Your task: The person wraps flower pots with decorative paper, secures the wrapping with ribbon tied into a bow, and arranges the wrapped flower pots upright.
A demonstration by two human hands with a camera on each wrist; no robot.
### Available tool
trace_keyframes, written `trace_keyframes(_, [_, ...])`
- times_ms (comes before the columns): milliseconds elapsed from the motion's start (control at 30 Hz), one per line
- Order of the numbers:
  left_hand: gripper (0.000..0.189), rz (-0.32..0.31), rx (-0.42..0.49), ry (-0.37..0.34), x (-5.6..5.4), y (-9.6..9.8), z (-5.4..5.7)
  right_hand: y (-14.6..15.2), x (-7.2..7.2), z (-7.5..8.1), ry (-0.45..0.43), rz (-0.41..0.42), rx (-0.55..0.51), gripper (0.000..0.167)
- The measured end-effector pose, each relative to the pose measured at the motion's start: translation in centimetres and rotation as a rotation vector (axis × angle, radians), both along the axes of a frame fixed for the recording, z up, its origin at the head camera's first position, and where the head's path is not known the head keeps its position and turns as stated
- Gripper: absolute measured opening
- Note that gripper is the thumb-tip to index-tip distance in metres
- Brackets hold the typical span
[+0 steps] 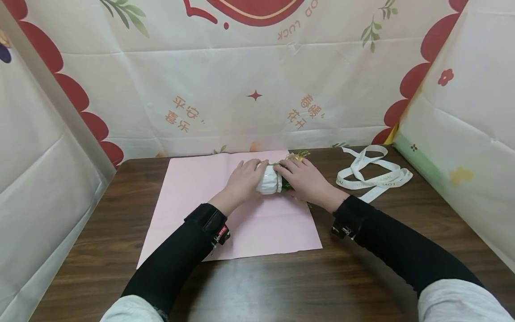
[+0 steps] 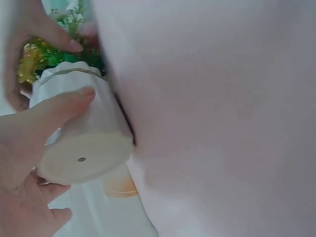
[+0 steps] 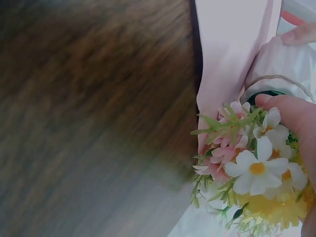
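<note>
Gripping white pot (image 1: 268, 182) sideways with curled left hand (image 1: 243, 182) near far right corner of pink sheet (image 1: 185, 205); grasping flowers (image 3: 256, 169) with curled right hand (image 1: 309, 182); risking roll from slackening, crushing from overtightening.

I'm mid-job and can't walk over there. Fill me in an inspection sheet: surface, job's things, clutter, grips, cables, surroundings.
Surface: dark wooden table, with pink paper spread over part of it.
Job's things: white pot on its side over the paper, string tied near its rim; white, yellow and pink flowers in it.
Clutter: loose, looped ribbon right of the paper.
Grips: left grip holds the pot; right grip curls round the flowers by the rim.
Cables: nothing seen.
Surroundings: printed back sheet; more sheeting both sides.
</note>
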State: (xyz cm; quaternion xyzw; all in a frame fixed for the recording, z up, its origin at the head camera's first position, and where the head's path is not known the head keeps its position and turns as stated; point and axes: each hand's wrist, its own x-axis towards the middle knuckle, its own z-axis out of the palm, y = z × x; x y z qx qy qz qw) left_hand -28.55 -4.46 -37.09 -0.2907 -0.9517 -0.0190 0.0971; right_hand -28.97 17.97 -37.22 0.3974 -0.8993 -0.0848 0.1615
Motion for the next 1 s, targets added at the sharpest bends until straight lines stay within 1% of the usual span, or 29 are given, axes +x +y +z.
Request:
trace_keyframes(100, [0.096,0.003,0.003,-0.032,0.3,0.0,0.5,0.2,-0.1,0.0,-0.008,0.011,-0.003,0.091])
trace_keyframes(167, [0.094,0.0,0.004,-0.034,0.4,-0.1,0.6,0.3,-0.1,-0.1,-0.009,0.019,-0.006,0.09])
trace_keyframes(367, [0.094,-0.012,0.02,-0.033,0.6,-0.4,0.6,0.6,-0.3,-0.1,0.02,0.031,0.018,0.09])
trace_keyframes(633, [0.095,-0.005,0.044,-0.059,0.9,-0.7,0.6,0.9,0.2,-0.2,0.029,0.039,0.029,0.085])
trace_keyframes(800, [0.096,0.006,0.062,-0.064,0.9,-0.9,0.5,1.0,0.4,-0.3,0.083,0.087,0.023,0.085])
trace_keyframes(1000, [0.096,0.018,0.077,-0.073,1.0,-0.9,0.3,1.2,0.7,-0.4,0.107,0.137,0.011,0.076])
